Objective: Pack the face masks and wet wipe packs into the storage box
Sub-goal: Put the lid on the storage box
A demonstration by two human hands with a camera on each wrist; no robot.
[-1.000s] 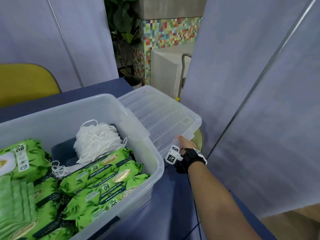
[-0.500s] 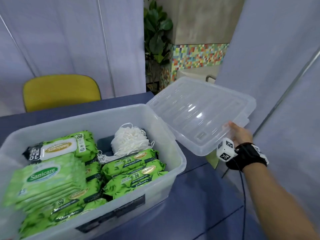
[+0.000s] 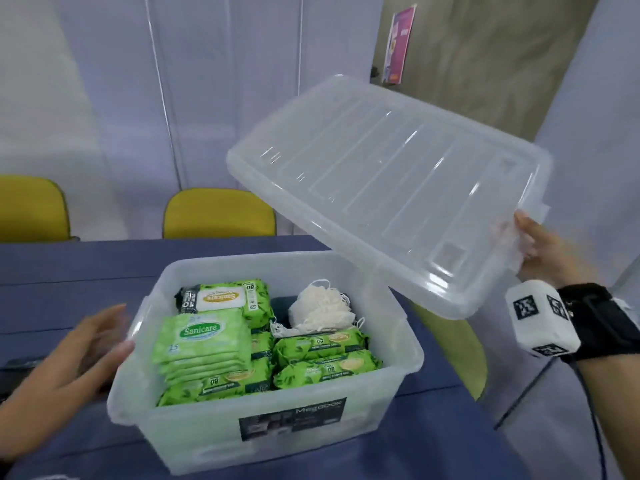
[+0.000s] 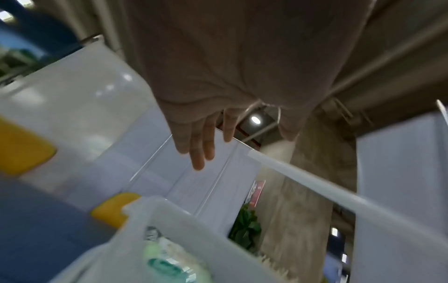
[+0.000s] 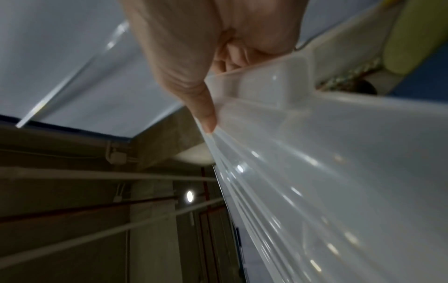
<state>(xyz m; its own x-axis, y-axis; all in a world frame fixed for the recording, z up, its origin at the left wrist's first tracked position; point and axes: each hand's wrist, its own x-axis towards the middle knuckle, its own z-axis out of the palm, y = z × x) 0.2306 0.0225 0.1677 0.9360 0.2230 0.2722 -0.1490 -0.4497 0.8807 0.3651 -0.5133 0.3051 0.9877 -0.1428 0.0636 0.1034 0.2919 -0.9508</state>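
Observation:
The clear storage box (image 3: 398, 372) stands on the blue table and holds several green wet wipe packs (image 3: 204, 344) and a white bundle of face masks (image 3: 318, 311) at its back right. My right hand (image 3: 540, 252) grips the near right edge of the clear lid (image 3: 388, 181), which hangs tilted in the air above and right of the box. In the right wrist view the thumb (image 5: 203, 107) lies along the lid (image 5: 327, 172) edge. My left hand (image 3: 79, 355) is spread, with straight fingers (image 4: 198, 153), just left of the box (image 4: 194, 229) rim; contact is unclear.
Two yellow chairs (image 3: 218, 213) stand behind the blue table (image 3: 69, 271). Another yellow-green chair (image 3: 453, 351) sits right of the box under the lid. Pale partition panels close in the back and right side.
My right hand has lifted the lid from beside the box up into the air and toward the box. My left hand has come into view by the box's left rim.

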